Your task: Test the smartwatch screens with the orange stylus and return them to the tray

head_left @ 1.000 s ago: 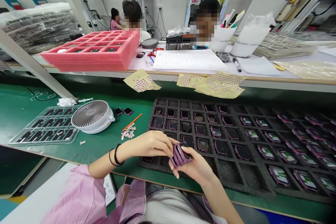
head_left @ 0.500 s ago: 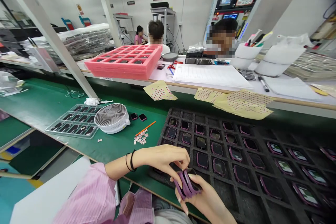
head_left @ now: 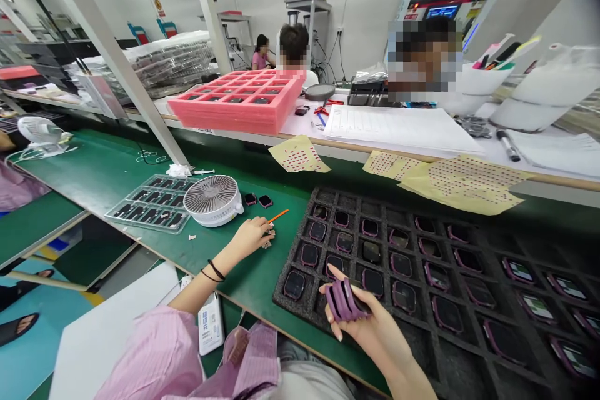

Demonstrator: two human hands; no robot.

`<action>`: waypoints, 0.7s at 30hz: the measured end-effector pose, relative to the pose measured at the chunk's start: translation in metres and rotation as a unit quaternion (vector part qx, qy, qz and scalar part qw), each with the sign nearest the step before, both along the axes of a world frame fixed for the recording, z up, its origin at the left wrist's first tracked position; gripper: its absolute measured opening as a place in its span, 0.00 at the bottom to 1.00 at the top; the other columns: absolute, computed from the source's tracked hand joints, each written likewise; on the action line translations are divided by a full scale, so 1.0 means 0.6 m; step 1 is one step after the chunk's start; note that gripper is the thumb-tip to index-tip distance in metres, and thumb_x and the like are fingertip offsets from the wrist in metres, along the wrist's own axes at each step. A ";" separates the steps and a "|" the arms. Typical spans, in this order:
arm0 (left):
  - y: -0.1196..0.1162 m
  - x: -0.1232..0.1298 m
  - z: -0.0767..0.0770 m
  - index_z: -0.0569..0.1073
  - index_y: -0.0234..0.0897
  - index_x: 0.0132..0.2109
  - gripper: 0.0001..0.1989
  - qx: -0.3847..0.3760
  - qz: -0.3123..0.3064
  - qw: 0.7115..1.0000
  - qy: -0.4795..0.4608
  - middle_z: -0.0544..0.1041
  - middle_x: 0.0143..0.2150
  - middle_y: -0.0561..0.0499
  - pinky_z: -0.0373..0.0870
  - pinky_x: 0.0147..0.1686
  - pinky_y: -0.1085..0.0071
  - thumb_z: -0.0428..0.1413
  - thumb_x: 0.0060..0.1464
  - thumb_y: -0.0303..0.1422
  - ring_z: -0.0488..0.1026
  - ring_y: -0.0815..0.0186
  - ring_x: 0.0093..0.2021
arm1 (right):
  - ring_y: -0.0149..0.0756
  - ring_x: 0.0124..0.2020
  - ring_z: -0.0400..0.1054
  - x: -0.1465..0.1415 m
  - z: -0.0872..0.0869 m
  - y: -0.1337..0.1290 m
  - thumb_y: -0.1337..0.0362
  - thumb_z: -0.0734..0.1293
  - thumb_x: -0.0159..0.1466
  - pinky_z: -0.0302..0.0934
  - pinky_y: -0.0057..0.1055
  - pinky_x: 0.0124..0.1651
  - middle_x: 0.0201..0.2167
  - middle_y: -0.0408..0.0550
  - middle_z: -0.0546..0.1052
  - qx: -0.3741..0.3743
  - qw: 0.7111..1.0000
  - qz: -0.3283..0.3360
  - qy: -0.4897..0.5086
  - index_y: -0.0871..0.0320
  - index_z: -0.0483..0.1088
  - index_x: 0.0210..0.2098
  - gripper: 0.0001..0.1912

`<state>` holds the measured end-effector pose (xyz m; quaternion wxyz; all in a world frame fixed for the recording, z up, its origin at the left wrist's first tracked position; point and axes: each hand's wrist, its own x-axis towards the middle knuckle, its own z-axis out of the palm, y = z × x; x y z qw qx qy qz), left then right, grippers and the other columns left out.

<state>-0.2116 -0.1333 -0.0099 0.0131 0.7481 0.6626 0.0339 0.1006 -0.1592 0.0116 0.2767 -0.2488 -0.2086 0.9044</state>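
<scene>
We had the R hand curled loosely, thumb & fingers closed round a stack of purple watch cases, held just above the near left corner of the black foam tray. L hand rested on the green bench mat, fingertips pinched together by a small pile of white labels & right beside an orange stick; couldn't tell if it had hold of either. Pink sleeve at lower left. Tray compartments held rows of watch units, most pink- or purple-rimmed. Left of the hand sat a white fan, 2 dark watches & a clear tray. Further up, yellow sheets w/ red dots lay over the bench edge, w/ a pink foam tray & white form beyond, 2 co-workers at upper centre
</scene>
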 end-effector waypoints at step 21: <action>-0.019 0.197 0.151 0.68 0.37 0.48 0.08 0.217 -0.461 0.845 -0.160 0.78 0.43 0.48 0.62 0.40 0.70 0.48 0.62 0.28 0.73 0.71 0.40 | 0.39 0.28 0.69 0.006 0.005 0.020 0.57 0.61 0.62 0.57 0.29 0.23 0.28 0.50 0.74 -0.002 0.993 0.040 0.112 0.62 0.71 0.36 0.15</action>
